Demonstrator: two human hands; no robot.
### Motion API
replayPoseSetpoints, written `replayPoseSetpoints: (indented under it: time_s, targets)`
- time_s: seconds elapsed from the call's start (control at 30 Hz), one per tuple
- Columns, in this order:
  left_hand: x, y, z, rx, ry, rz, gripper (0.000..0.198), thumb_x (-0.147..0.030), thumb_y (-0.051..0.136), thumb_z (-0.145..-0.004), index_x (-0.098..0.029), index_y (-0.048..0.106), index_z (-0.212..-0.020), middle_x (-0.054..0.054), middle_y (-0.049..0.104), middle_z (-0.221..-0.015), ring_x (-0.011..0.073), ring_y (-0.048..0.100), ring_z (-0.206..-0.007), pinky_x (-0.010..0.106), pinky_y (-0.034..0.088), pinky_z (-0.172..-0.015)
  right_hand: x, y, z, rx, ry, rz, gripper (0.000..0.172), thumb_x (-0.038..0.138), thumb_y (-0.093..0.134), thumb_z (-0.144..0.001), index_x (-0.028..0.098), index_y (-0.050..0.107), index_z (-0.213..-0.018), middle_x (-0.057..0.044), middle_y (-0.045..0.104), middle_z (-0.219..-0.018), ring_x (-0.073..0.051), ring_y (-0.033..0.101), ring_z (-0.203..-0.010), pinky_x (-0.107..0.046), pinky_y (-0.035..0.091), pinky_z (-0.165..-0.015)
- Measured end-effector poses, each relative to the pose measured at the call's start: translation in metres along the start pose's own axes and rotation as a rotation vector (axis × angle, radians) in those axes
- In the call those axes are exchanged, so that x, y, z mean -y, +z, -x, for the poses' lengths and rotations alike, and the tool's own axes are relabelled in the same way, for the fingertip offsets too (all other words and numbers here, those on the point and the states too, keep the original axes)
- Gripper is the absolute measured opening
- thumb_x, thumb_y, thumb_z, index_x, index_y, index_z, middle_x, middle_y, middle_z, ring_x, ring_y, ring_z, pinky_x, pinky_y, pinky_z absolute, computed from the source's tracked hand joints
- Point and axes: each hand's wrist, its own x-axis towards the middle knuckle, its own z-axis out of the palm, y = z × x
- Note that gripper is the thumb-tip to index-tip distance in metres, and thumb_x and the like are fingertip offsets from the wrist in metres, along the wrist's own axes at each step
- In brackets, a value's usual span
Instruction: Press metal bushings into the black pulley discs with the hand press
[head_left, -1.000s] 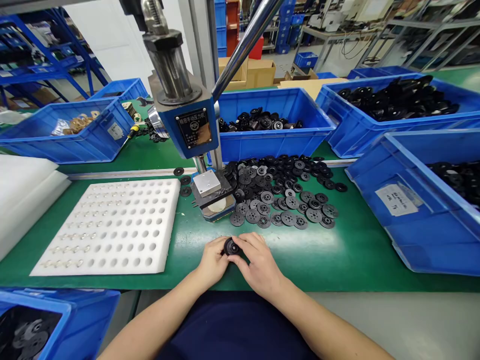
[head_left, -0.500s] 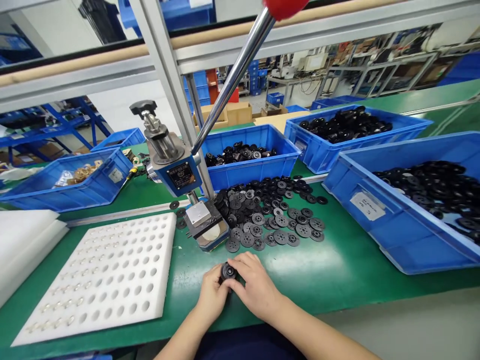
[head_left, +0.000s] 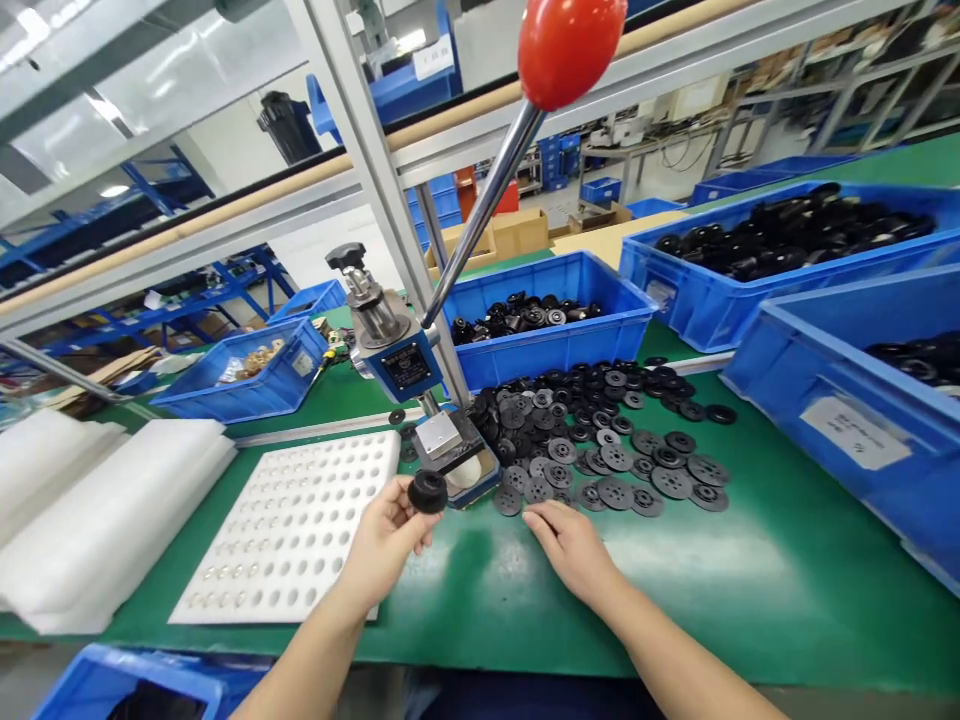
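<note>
Left hand (head_left: 382, 545) pinches a flanged black hub (head_left: 428, 491) before the lever press (head_left: 406, 362); right hand (head_left: 574, 548), half-curled, grip unclear, is nearer loose discs (head_left: 672, 482).

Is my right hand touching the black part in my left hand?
Apart. The head view shows green table between your right hand and the black part, which only your left hand holds.
</note>
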Motion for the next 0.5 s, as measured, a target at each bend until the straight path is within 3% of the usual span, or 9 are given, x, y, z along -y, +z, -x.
replayPoseSetpoints:
  time_s: [0.13,0.23,0.5]
  targets:
    - [-0.045,-0.013,-0.016,-0.165,0.125,-0.066,0.034,-0.036,0.079,-0.07,-0.016,0.063,-0.091,-0.002,0.063,-0.068,0.008,0.051,-0.049,0.021,0.04,-0.047,-0.019,0.012,0.005,-0.001,-0.036,0.117,0.044,0.047,0.038,-0.099,0.021,0.073,-0.092,-0.008,0.071,-0.081,-0.02,0.068,-0.077,-0.032,0.054,-0.075]
    - [-0.065,-0.014,-0.034,-0.23,0.186,-0.075,0.04,-0.039,0.083,-0.064,-0.014,0.066,-0.091,-0.003,0.059,-0.061,0.007,0.047,-0.047,0.02,0.037,-0.046,-0.025,0.017,0.006,0.0,-0.058,0.158,0.04,0.043,0.04,-0.099,0.02,0.073,-0.092,-0.008,0.072,-0.083,-0.02,0.068,-0.078,-0.032,0.054,-0.074]
    - [-0.081,-0.009,-0.071,-0.203,0.247,-0.103,0.044,-0.042,0.087,-0.056,-0.011,0.069,-0.082,-0.001,0.064,-0.069,0.0101,0.055,-0.062,0.022,0.043,-0.061,-0.03,0.022,0.006,-0.001,-0.056,0.183,0.032,0.033,0.044,-0.098,0.02,0.071,-0.09,-0.007,0.071,-0.085,-0.021,0.068,-0.081,-0.033,0.053,-0.073]
